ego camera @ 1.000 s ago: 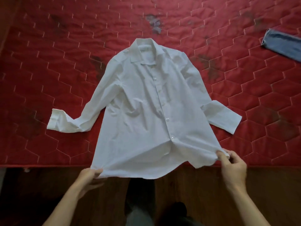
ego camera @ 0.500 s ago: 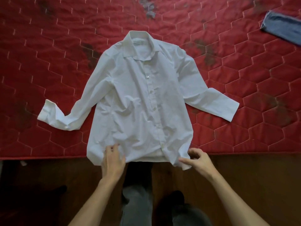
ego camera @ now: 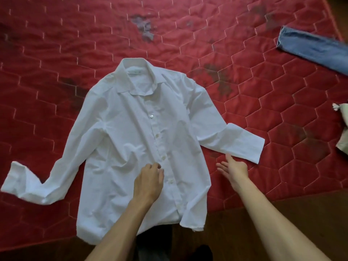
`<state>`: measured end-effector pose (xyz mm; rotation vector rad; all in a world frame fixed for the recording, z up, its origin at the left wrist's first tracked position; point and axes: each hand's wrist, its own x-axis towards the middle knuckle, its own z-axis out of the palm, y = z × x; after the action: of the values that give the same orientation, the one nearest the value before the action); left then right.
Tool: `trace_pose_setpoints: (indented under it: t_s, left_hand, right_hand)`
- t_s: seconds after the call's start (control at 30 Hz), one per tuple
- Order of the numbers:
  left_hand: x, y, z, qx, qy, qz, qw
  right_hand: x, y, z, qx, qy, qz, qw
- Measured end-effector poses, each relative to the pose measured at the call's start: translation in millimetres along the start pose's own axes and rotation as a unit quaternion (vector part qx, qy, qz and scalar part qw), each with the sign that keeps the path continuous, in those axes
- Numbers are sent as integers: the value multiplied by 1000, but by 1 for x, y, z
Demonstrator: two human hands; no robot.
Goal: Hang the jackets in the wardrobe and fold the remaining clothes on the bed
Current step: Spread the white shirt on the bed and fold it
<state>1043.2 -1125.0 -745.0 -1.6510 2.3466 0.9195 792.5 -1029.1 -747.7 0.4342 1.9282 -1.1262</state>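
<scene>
**White shirt spread on the red mattress, one hand on it, one hand beside it**

On my feed the white button-up shirt lies front up on the red quilted mattress, buttoned, with its collar at the far end. Its hem hangs over the near edge of the mattress, above the wooden floor. One sleeve runs out toward the left of my view and bends, ending in a cuff that lies flat near the mattress edge. The other sleeve angles out to the right, and its cuff also lies flat on the quilting.

The left hand rests on the shirt front, just beside the button placket and low on the body. Its fingers are bent with the tips down in the cloth. I cannot tell whether they pinch a fold or only press.

The right hand is off the shirt body and over bare mattress, in the gap between the shirt's side and the right-hand sleeve. Its fingers are straight and spread and it holds nothing. One fingertip reaches up to the sleeve's lower edge, and I cannot make out whether it touches.

At the far right a blue jeans leg lies on the mattress, well apart from the shirt. A pale crumpled item sits at the right edge, cut off by the frame. Dark blotches mark the quilting in several spots.
</scene>
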Motion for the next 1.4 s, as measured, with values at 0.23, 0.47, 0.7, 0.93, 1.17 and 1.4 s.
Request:
trace_pose_setpoints:
  t_s: [0.23,0.47,0.7,0.93,1.17,1.4]
  left_hand:
    - [65,42,-12,10,-27,58,998]
    - [93,48,-10,79,-53,11,995]
    - [104,65,2,93,-98,-94,986]
    - [131,92,8,70,-125,-177,974]
    - [145,145,14,49,-21,-238,970]
    - [147,147,6,-70,77,-324,940]
  right_hand:
    - [67,-65,16,263,32,122,957]
    - [97,-171,-66,286,76,-37,955]
    - [150,-284,-161,199,37,-150,968]
    - [168,-344,-180,314,-54,-235,918]
    - [181,-298,-164,249,-32,-176,952]
    - [156,-282,-140,253,-71,-198,944]
